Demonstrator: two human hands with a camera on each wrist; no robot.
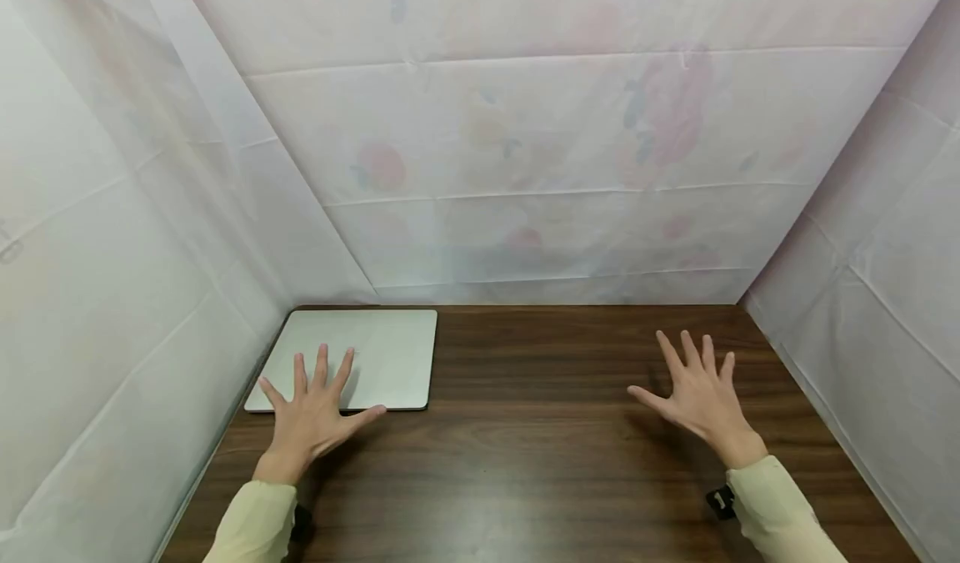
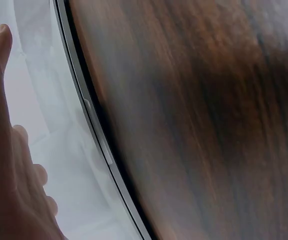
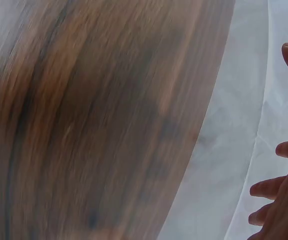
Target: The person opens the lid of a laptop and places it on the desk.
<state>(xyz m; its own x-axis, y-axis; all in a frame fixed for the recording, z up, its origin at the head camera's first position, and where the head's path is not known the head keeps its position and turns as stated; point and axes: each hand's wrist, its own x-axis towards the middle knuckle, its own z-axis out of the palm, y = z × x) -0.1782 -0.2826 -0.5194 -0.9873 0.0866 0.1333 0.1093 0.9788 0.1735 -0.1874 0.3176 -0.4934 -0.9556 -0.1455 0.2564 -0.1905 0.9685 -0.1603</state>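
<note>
A closed silver laptop (image 1: 393, 363) lies flat at the back left of the dark wooden table. Over its front edge hovers my left hand (image 1: 311, 417), palm down with fingers spread and nothing held. The left wrist view catches the laptop's thin front edge (image 2: 94, 125) with a small notch, beside the thumb and fingertips of that hand. On the right side, my right hand (image 1: 705, 400) is held above bare wood, its fingers spread wide and holding nothing. Its shadow falls on the tabletop below.
The wooden table (image 1: 525, 446) meets a pale, faintly patterned cloth (image 1: 525, 146) at the back. More cloth hangs along the left side (image 1: 112, 313) and the right side (image 1: 885, 296). A small black device (image 1: 722, 502) is strapped at the right wrist.
</note>
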